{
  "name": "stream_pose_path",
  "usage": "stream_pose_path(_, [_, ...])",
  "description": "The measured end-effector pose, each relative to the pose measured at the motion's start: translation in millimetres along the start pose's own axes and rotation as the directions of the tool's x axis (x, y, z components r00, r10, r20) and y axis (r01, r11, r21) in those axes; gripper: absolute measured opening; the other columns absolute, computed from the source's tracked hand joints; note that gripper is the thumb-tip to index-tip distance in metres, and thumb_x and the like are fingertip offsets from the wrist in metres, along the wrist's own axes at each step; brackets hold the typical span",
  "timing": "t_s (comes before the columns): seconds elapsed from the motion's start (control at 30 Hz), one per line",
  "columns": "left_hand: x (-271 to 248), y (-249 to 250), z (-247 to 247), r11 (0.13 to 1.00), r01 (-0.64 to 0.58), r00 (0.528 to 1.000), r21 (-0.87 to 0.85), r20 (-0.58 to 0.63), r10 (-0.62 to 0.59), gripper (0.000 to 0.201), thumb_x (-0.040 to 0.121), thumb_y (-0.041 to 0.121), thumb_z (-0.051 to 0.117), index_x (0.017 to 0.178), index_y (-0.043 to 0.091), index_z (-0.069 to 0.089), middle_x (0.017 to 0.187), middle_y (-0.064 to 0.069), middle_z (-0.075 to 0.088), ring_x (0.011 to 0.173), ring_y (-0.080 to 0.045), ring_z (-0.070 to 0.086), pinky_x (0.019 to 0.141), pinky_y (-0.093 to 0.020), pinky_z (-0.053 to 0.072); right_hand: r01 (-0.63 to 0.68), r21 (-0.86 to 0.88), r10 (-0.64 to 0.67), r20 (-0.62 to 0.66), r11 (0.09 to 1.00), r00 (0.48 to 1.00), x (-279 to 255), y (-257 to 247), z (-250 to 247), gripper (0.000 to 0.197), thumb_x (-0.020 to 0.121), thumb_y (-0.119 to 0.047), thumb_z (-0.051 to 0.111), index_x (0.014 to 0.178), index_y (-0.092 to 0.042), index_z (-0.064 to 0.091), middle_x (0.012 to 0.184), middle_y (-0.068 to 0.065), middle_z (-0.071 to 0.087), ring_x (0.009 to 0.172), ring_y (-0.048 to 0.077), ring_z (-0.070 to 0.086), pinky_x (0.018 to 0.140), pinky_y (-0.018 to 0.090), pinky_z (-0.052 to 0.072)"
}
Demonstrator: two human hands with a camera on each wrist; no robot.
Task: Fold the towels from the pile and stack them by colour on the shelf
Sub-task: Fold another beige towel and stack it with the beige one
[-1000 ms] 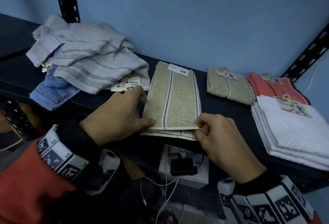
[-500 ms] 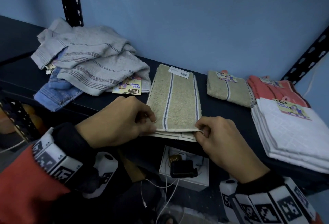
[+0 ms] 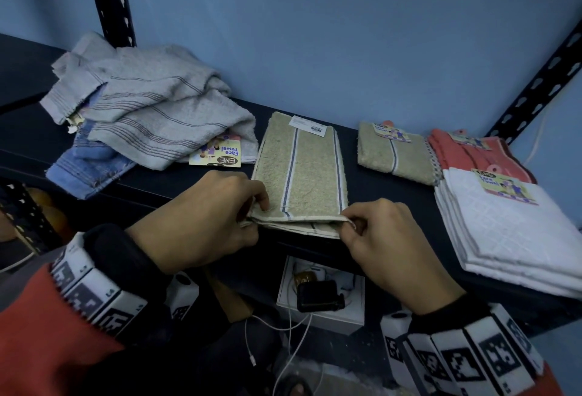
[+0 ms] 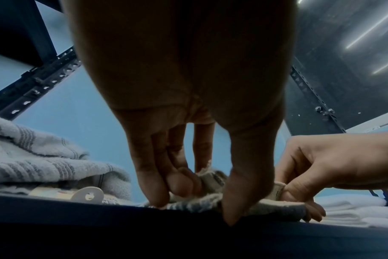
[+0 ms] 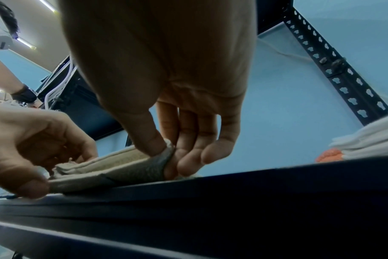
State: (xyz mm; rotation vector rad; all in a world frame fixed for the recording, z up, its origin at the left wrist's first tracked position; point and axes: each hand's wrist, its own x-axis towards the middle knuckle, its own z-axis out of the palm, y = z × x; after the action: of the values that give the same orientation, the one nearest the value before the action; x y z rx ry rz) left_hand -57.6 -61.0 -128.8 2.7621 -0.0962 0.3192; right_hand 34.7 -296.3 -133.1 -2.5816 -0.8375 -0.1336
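Near corners of beige towel (image 3: 302, 169) now lifted (each hand's grip pinching one).

right hand (image 5: 166, 98) pinches beige towel (image 5: 113, 168) corner on shelf (image 5: 233, 189)

Beige terry towel (image 3: 304, 169) with blue-and-white stripes; crumpled grey towel (image 3: 163, 112) with thin dark stripes; blue towel (image 3: 85, 169); coral-red folded towel (image 3: 472, 156); white waffle-checked towels (image 3: 510, 232); dark navy shelf (image 3: 378, 191).

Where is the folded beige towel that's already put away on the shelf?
In the head view, the folded beige towel lies toward the right rear of the shelf, between the beige towel being folded and the coral towels.
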Motion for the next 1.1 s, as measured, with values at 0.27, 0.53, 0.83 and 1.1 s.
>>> stream_pose_path(0.27, [-1.2,-0.4,4.1,1.0,0.0,0.997,0.008,0.082,0.0,0.039,0.072,0.026,0.076,0.108,0.032,0.064,0.09,0.018,0.045,0.077,0.0,0.049,0.075,-0.022,0.049,0.029,-0.029,-0.028,0.029,0.999,0.999,1.2,4.3,0.8,0.021,0.094,-0.022,0.056,0.082,-0.012,0.071,0.07,-0.001,0.062,0.066,0.016,0.058,0.064,0.047,0.054])
stream_pose_path(0.53, [0.8,-4.4,-1.5,1.0,-0.026,1.0,-0.013,-0.006,0.025,0.024,0.07,0.022,0.074,0.093,0.026,0.07,0.076,0.019,0.051,0.068,0.003,0.051,0.069,-0.025,0.05,0.008,0.012,-0.008,0.023,1.0,1.0,2.7,9.1,-4.3,0.015,0.092,-0.032,0.068,0.082,-0.023,0.075,0.063,-0.005,0.065,0.069,0.015,0.06,0.063,0.04,0.055])
stream_pose_path(0.83, [2.5,-3.2,-6.8,0.998,-0.058,0.986,0.032,-0.156,0.062,0.014,0.081,0.041,0.061,0.077,0.028,0.06,0.072,0.015,0.055,0.068,-0.005,0.052,0.065,-0.039,0.051,0.112,-0.046,-0.11,0.045,0.993,0.993,3.6,13.8,-11.3,0.031,0.098,-0.024,0.06,0.069,-0.014,0.062,0.055,-0.002,0.052,0.057,0.014,0.05,0.053,0.036,0.043])
stream_pose_path(1.1, [3.8,-6.5,-5.1,0.997,-0.062,0.975,0.035,-0.211,0.068,0.024,0.084,0.055,0.056,0.084,0.031,0.06,0.081,0.015,0.054,0.076,-0.009,0.055,0.066,-0.042,0.052,0.211,-0.116,-0.203,0.074,0.971,0.976,4.4,18.8,-13.7,0.033,0.103,-0.021,0.048,0.07,-0.019,0.048,0.064,-0.005,0.049,0.06,0.015,0.048,0.06,0.037,0.04])
